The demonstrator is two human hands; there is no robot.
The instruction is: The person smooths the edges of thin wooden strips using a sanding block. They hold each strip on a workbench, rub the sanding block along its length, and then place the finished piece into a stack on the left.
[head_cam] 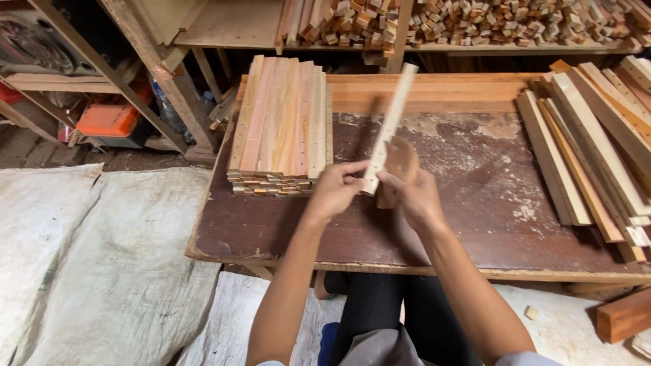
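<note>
Basically both hands, left hand [337, 186] and right hand [415, 193], pinching pale thin wooden slat [391, 122] low; looks light, stiff, maybe snappable; best gripped near bottom.

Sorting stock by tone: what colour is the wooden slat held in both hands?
Pale cream slat, with a row of small holes; clearest in the head view.

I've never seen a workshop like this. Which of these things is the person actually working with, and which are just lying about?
In hand:
- pale wooden slat, held by left hand and right hand
- brown pad against the slat

Lying about:
- stacked slats
- loose planks
- orange case
- offcuts on shelf
</note>
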